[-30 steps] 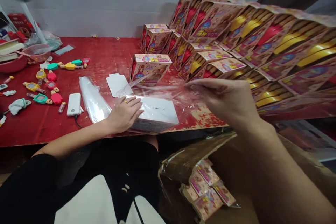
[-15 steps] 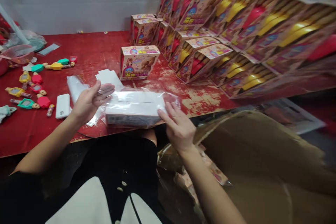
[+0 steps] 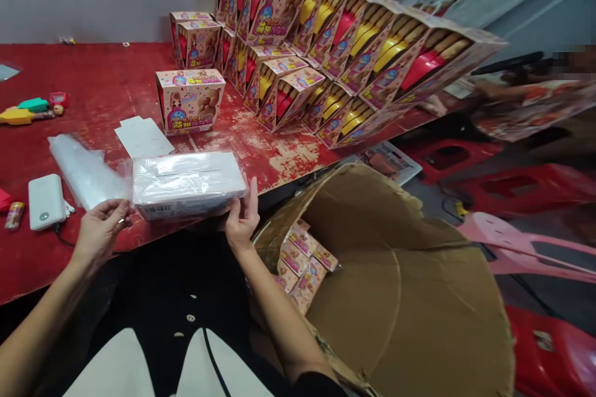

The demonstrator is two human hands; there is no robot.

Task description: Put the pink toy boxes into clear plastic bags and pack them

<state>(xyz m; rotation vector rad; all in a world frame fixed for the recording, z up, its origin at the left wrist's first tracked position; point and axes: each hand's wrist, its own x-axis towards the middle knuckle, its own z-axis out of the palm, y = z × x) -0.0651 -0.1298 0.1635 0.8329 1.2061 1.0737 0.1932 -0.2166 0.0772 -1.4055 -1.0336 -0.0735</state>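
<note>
While the left hand point(image 3: 103, 226) pinches clear film point(image 3: 125, 181) between thumb and fingertips, the right hand point(image 3: 242, 223) rests against the opposite near corner of the white box point(image 3: 186, 175), thumb and forefinger apart. Box: film-wrapped, between both hands, by the near edge of the red table point(image 3: 112, 84); cannot tell whether lifted. Left of the left grip: white power bank point(image 3: 46, 201); just beyond that grip, plastic sleeves point(image 3: 88, 170). Farther out: white cards point(image 3: 142, 136), then one printed carton point(image 3: 190, 102). Right of the right hand: open cardboard box point(image 3: 428, 285) containing small printed packs point(image 3: 300, 260).
</note>
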